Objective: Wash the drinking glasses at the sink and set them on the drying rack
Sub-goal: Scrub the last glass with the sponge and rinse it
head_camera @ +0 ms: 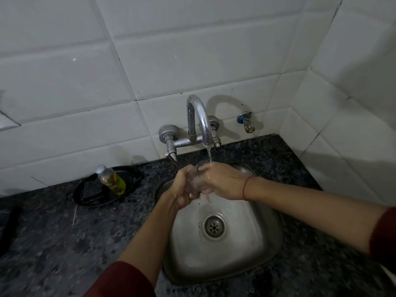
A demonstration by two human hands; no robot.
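A clear drinking glass sits between both hands over the steel sink, right under the chrome tap. A thin stream of water falls from the spout onto its rim. My left hand wraps the glass from the left and below. My right hand grips it from the right, with a red thread around the wrist. Most of the glass is hidden by fingers. No drying rack is in view.
A black dish on the dark granite counter left of the sink holds a bottle of yellow-green liquid. A small blue-handled valve sticks out of the white tiled wall. The drain lies in the basin's middle.
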